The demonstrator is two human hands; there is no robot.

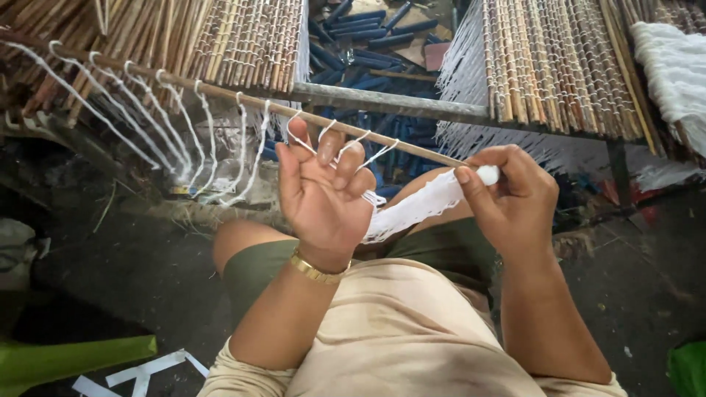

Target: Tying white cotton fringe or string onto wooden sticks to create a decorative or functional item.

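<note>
**Hands tying string on a stick between two mats**

The left hand (323, 187) was spread open, white string (419, 206) looped over its fingers. The right hand (511, 195) pinched the string's bundle shut. The stick (220, 92) ran just behind the fingertips, loops hanging from it. Stick mats (544, 66) crowded both sides, leaving a narrow gap. Dark floor (118, 272) lay below.

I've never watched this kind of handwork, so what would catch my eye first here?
Probably the left hand at centre, fingers spread and looped with white string running off a thin stick. Beside it, the right hand pinches a bundle of white cord. Behind hang woven reed mats with white fringes.
</note>
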